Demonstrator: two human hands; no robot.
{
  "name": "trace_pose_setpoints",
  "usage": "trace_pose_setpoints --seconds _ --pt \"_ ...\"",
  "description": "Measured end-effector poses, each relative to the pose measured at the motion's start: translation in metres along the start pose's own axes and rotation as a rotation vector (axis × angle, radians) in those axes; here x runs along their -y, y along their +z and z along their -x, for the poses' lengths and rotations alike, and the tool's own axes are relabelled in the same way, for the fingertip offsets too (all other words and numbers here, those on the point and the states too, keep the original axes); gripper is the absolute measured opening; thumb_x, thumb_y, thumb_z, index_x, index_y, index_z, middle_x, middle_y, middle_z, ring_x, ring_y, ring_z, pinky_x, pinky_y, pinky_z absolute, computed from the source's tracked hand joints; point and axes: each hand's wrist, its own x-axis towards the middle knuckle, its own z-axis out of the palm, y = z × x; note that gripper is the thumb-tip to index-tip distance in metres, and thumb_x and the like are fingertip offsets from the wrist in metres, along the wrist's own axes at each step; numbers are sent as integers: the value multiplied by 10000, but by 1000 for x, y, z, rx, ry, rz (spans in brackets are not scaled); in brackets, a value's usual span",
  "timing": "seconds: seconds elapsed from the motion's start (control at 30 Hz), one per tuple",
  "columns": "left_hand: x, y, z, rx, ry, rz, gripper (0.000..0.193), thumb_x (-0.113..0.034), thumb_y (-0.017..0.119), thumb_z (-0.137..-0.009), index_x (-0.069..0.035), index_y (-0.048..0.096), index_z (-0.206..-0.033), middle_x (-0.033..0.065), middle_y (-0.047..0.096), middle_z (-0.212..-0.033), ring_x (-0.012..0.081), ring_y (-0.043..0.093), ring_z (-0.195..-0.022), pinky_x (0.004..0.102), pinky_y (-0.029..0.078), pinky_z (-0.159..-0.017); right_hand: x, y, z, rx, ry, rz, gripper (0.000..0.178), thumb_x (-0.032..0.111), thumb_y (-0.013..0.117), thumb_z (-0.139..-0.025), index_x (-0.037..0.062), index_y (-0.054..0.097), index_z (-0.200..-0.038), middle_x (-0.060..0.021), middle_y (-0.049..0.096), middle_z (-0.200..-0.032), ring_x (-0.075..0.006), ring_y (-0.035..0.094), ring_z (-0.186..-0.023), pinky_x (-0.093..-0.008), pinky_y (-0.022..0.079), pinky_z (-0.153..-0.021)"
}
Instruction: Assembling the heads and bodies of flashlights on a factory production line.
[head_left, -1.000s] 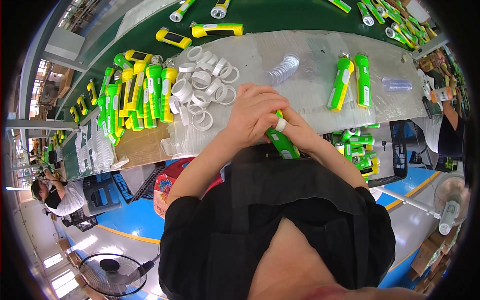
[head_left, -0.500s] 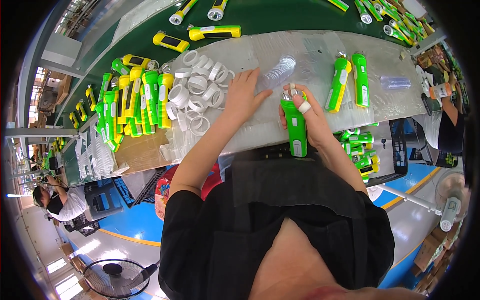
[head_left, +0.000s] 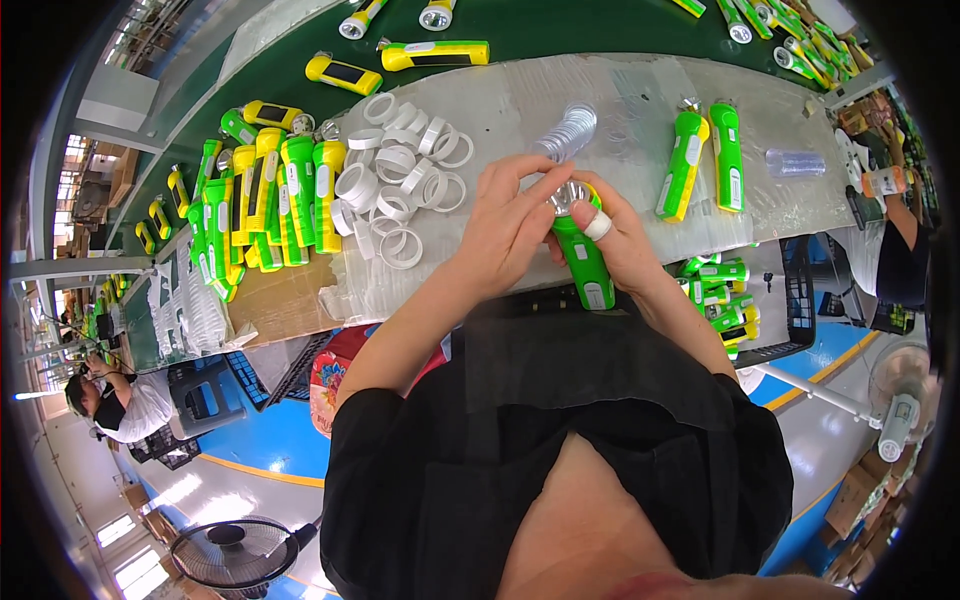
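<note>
My right hand [head_left: 622,245], tape round its thumb, grips a green flashlight [head_left: 587,268] by its upper body, reflector facing away from me. Over the reflector, my left hand [head_left: 508,222] has its fingertips drawn together at the rim; whatever they may pinch is hidden. Just beyond the fingers lies a leaning stack of clear round lenses [head_left: 568,132]. Left of my left hand is a loose heap of white plastic rings [head_left: 357,185]. Two green-and-yellow flashlights, a tilted one [head_left: 682,165] and a straighter one [head_left: 728,155], lie to the right.
A dense group of flashlights [head_left: 268,190] fills the left of the covered bench [head_left: 480,90]. Another clear stack [head_left: 797,164] lies at the right. Below the bench edge, a black crate [head_left: 798,300] holds more flashlights. Co-workers sit at both sides; a fan [head_left: 235,555] stands lower left.
My left hand has moved right, from beside the clear lens stack onto the flashlight's head, its fingers drawing together. The flashlight, still in my right hand, has tilted slightly and shifted a little left.
</note>
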Motion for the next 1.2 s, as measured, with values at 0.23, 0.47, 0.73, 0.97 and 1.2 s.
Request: trace_pose_setpoints --seconds 0.23,0.47,0.73,0.97,1.2 --pt "1 -1 9 -18 147 48 389 -173 381 -962 38 588 -1215 174 541 -1251 336 495 -1146 413 383 -980 -9 3 0 126 1 97 388 313 568 -965 59 469 -1241 -61 588 -952 -147 610 -722 -276 508 -638" --pt "-1 -10 3 -59 239 15 375 -116 412 -917 48 596 -1200 184 525 -1316 341 469 -1237 430 370 -1014 -6 8 -5 157 -36 29 392 308 567 -963 73 450 -1254 -67 561 -1005 -157 602 -758 -283 506 -639" --pt "68 -100 -37 105 161 -624 370 -29 604 -768 -187 689 -1091 49 533 -1334 275 481 -1240 437 397 -962 8 -14 -52 14 -433 178 351 249 587 -937 57 482 -1211 -72 578 -854 -143 569 -665 -284 470 -584" --pt "93 -138 -54 599 41 -720 247 -80 700 -754 -91 648 -995 76 568 -1233 309 554 -1106 396 452 -912 15 -13 -63 55 -522 182 329 223 583 -934 57 495 -1204 -60 571 -862 -133 564 -673 -285 478 -598" --pt "63 -134 -61 143 -61 -309 205 -159 759 -791 -57 609 -885 93 607 -1088 224 590 -922 314 459 -704 2 -16 -67 28 -460 207 323 194 599 -920 65 499 -1199 -58 568 -929 -126 577 -746 -290 519 -627"
